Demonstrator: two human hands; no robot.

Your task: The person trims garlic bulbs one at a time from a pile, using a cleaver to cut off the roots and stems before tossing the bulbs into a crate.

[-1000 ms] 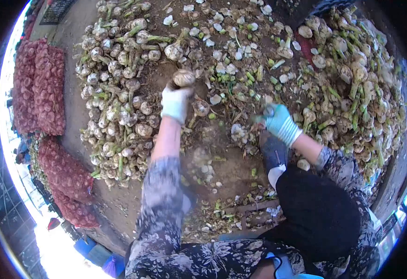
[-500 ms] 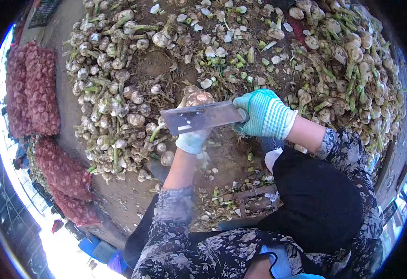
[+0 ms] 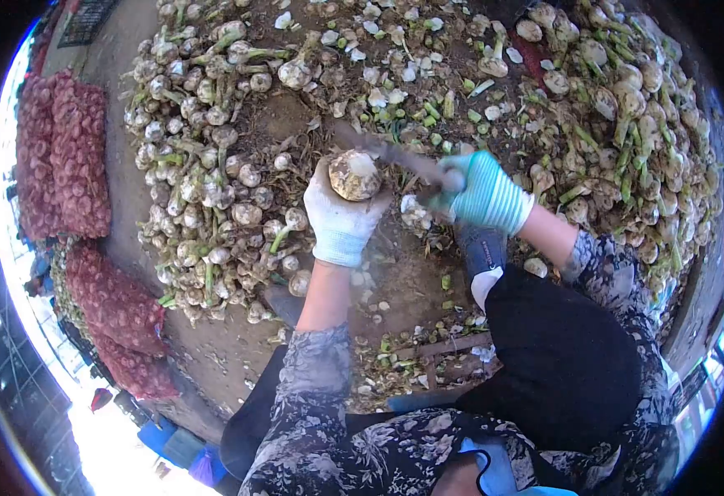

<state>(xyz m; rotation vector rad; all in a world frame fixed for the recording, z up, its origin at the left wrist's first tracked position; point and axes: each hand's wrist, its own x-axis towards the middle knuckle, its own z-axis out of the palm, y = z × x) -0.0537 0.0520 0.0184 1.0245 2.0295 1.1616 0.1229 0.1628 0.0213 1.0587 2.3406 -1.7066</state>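
Note:
A large garlic bulb (image 3: 353,175) rests in my left hand (image 3: 341,211), which wears a white glove with its fingers curled round the bulb. Pale skin shows on top of the bulb, and brown patches cover its sides. My right hand (image 3: 490,194), in a green and white striped glove, grips the handle of a cleaver (image 3: 399,155). The blade is smeared by motion and extends leftward just beyond the bulb. Below the cleaver handle, a whitish clump (image 3: 415,212) appears beside the right glove.
Garlic with stems lies heaped on the left (image 3: 213,190) and in a taller pile (image 3: 626,124) on the right. Cut stem pieces and peelings (image 3: 395,99) litter the ground between. Red mesh sacks (image 3: 64,157) stand at the far left. My dark-trousered knee (image 3: 560,347) is at lower right.
The cleaver has moved from in front of the bulb to behind it, its blade now turned edge-on and blurred. My left hand has tilted, bringing the bulb's pale top into view.

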